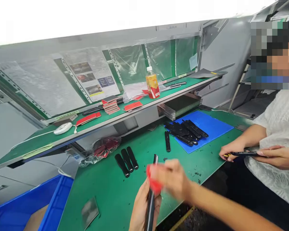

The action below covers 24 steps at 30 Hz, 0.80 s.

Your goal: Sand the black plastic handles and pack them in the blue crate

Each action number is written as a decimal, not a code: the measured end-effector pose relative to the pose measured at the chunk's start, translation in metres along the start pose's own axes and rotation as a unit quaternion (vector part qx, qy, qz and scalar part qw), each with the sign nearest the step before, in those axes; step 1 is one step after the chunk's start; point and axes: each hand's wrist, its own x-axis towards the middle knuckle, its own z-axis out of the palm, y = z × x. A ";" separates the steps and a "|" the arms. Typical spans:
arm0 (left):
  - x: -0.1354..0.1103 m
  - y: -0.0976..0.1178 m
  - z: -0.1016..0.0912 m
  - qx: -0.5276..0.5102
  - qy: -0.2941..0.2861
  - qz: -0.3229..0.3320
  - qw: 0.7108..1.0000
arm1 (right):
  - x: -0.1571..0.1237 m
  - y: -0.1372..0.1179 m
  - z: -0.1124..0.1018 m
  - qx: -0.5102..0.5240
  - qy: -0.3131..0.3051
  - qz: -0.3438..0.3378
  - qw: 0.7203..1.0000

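My left hand (139, 205) is closed around a long black plastic piece (149, 214) that stands at a slant, its thin curved tip pointing up. My right hand (178, 183) pinches a red pad (155, 185) and presses it against the upper part of that piece; motion blurs both the hand and the pad. Beyond my hands, three black handle-shaped pieces (126, 158) lie side by side on the green tabletop (106, 199). Another narrow black piece (167, 141) rests near a pile of black parts (186, 131) on a blue mat (214, 126).
At right, a co-worker's hands (274, 157) hold a black piece and a yellow-ended tool. The shelf (135, 109) overhead carries a drink bottle (153, 84) and red pads (110, 106). A plastic bag (101, 150), metal plate (90, 211) and blue bin (55, 202) are at left.
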 end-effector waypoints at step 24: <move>-0.012 0.004 -0.007 -0.034 0.045 0.029 0.998 | -0.032 -0.062 0.012 -0.096 -0.056 -0.258 0.960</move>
